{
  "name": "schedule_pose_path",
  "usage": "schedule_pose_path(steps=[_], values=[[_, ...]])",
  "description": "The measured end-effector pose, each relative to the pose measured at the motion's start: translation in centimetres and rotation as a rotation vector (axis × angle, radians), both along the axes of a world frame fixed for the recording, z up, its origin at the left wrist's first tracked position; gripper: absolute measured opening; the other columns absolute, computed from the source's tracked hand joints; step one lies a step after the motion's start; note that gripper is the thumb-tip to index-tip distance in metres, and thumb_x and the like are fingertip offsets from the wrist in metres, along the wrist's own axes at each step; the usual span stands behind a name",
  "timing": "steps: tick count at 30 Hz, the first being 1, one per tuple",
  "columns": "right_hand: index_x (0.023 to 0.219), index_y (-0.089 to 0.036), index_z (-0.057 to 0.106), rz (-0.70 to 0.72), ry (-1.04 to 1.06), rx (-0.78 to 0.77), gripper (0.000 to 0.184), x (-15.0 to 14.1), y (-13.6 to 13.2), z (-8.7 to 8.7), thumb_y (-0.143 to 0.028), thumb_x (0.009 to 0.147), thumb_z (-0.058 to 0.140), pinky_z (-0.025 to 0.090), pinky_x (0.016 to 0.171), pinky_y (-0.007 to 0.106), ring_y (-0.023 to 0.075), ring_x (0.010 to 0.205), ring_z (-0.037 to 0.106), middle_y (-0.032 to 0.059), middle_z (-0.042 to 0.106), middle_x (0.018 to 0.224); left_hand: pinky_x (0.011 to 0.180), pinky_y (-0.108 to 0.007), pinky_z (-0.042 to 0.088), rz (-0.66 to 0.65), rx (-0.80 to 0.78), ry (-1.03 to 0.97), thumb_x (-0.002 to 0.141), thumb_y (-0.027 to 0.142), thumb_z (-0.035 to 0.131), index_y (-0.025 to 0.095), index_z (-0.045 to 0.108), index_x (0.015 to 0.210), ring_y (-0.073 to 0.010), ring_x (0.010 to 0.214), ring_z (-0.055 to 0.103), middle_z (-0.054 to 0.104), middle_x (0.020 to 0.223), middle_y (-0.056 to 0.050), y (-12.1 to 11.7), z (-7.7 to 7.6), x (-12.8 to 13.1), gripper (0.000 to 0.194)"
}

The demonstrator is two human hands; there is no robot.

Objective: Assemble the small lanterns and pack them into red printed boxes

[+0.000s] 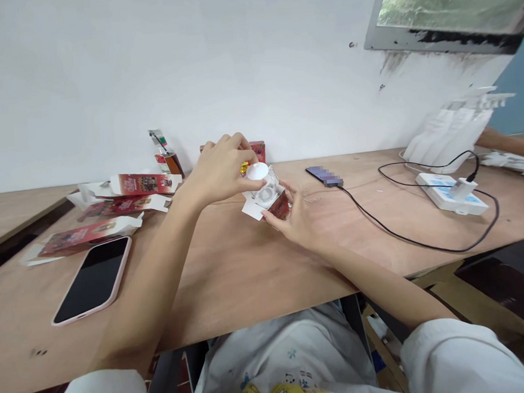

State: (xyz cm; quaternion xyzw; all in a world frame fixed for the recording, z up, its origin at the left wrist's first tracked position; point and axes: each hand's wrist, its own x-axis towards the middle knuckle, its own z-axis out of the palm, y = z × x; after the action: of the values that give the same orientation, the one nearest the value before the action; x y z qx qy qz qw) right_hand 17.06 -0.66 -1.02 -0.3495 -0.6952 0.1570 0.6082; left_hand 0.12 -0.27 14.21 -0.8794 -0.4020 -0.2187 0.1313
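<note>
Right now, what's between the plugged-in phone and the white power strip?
Head view: a loop of black cable on the wooden tabletop; I see nothing bulkier between phone and power strip.

Small open red box (279,207), tilted, white-lined.

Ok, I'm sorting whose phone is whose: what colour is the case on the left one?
Pale pink, around the phone; best seen in the head view.
</note>
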Motion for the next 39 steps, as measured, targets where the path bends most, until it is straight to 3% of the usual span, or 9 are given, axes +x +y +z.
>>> schedule_pose_path(steps=[5, 13, 20, 25, 39], values=[[0.137, -0.026, 0.026, 0.018, -0.020, -0.010, 0.076, 0.2, 0.0, 0.0, -0.042, 0.077, 0.069, 0.042, 0.107, 0.049, 0.0253, 0.130, 0.046, 0.0134, 0.042, 0.142, 0.093, -0.048, 0.033, -0.076, -0.022, 0.074, 0.074, 0.045, 0.061, 0.022, 0.068, 0.093, -0.0290, 0.104, 0.046, 0.053, 0.109, -0.007, 0.2, -0.4, 0.1, 0.031], [0.136, -0.027, 0.026, 0.005, -0.062, 0.012, 0.075, 0.2, 0.1, -0.2, -0.042, 0.077, 0.070, 0.042, 0.106, 0.049, 0.0254, 0.130, 0.046, 0.0128, 0.043, 0.142, 0.093, -0.049, 0.033, -0.065, -0.036, 0.075, 0.079, 0.045, 0.057, 0.024, 0.068, 0.100, -0.0297, 0.106, 0.045, 0.053, 0.113, -0.008, 0.7, -0.5, -0.3, 0.032], [0.115, -0.028, 0.036, -0.048, -0.092, 0.175, 0.048, 0.3, 0.3, -0.3, -0.036, 0.079, 0.067, 0.046, 0.099, 0.047, 0.0246, 0.128, 0.048, 0.0109, 0.042, 0.141, 0.094, -0.051, 0.031, -0.045, -0.028, 0.111, 0.080, 0.044, 0.056, 0.023, 0.067, 0.101, -0.0312, 0.109, 0.043, 0.053, 0.116, -0.008, 0.3, -0.3, -0.1, 0.032], [0.101, -0.027, 0.043, -0.084, -0.186, 0.172, 0.032, 0.4, -0.2, 0.5, -0.034, 0.080, 0.067, 0.050, 0.090, 0.046, 0.0263, 0.121, 0.053, 0.0103, 0.046, 0.136, 0.097, -0.050, 0.030, -0.046, -0.012, 0.172, 0.081, 0.043, 0.057, 0.023, 0.067, 0.102, -0.0310, 0.112, 0.043, 0.054, 0.117, -0.009, 0.6, -0.7, 0.2, 0.031], [0.117, -0.029, 0.037, -0.044, -0.140, 0.150, 0.050, 0.4, -0.2, 0.3, -0.036, 0.079, 0.067, 0.043, 0.104, 0.048, 0.0247, 0.132, 0.043, 0.0098, 0.043, 0.141, 0.090, -0.045, 0.035, 0.011, 0.048, 0.326, 0.078, 0.035, 0.061, 0.023, 0.070, 0.098, -0.0298, 0.106, 0.048, 0.053, 0.118, -0.011, 1.0, -2.9, 2.1, 0.026]])
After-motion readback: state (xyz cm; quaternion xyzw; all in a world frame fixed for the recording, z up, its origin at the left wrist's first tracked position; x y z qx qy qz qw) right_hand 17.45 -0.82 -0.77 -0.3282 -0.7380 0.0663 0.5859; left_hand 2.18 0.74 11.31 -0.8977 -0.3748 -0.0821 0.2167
